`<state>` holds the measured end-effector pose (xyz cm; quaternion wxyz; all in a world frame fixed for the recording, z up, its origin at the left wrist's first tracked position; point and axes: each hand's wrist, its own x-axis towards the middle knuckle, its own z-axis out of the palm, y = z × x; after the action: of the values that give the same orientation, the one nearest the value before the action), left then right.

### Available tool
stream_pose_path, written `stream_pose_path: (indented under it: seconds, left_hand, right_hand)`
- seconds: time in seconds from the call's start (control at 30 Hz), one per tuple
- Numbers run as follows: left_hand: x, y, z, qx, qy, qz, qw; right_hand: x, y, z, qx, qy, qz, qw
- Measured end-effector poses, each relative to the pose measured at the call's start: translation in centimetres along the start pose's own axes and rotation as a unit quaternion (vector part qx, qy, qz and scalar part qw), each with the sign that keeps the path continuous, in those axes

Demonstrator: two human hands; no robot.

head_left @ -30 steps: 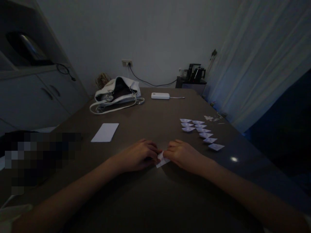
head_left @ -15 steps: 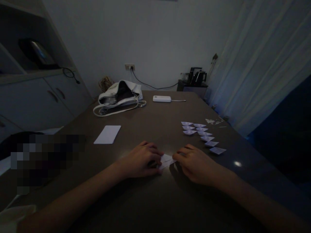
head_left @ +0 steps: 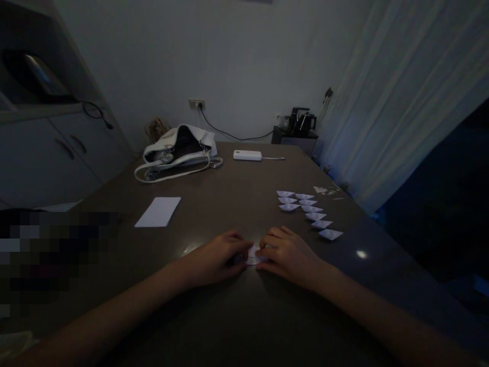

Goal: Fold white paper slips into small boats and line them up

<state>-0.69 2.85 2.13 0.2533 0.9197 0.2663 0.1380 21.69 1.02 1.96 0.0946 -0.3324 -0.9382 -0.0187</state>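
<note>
Both of my hands rest on the dark table [head_left: 237,316], pinching one small folded white paper [head_left: 253,254] between them. My left hand [head_left: 216,259] has its fingers curled onto the paper's left side. From the other side my right hand [head_left: 287,254] presses on it with bent fingers. Most of the paper is hidden under the fingertips. Several finished folded paper boats [head_left: 307,211] lie in two rows to the right, beyond my right hand.
A flat white sheet of paper [head_left: 158,211] lies to the left. A white handbag [head_left: 179,151] and a white power bank [head_left: 247,155] with its cable sit at the far end. Paper scraps [head_left: 324,190] lie near the right edge. Cabinets stand left, a curtain right.
My hands have closed in on the paper, covering more of it than half a second ago. The view has shifted slightly to the right.
</note>
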Motion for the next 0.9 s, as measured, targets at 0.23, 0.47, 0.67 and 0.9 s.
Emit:
stream_pose_path:
  seconds: [0.23,0.47,0.67,0.9]
  left_hand:
    - [0.0,0.1,0.0,0.060,-0.003,0.017,0.998]
    - [0.4,-0.4,1.2,0.095,0.033,-0.011,0.995]
    - [0.9,-1.1,1.5,0.031,0.068,-0.055,0.996]
    - [1.1,-0.8,1.1,-0.004,0.050,-0.099,0.994]
  right_hand:
    - [0.2,-0.1,0.6,0.057,0.003,0.018,0.998]
    - [0.6,-0.4,0.9,0.052,0.013,0.039,0.998]
    - [0.9,-0.6,1.2,0.091,0.033,0.073,0.993]
    - [0.9,-0.2,1.5,0.166,0.047,0.121,0.977]
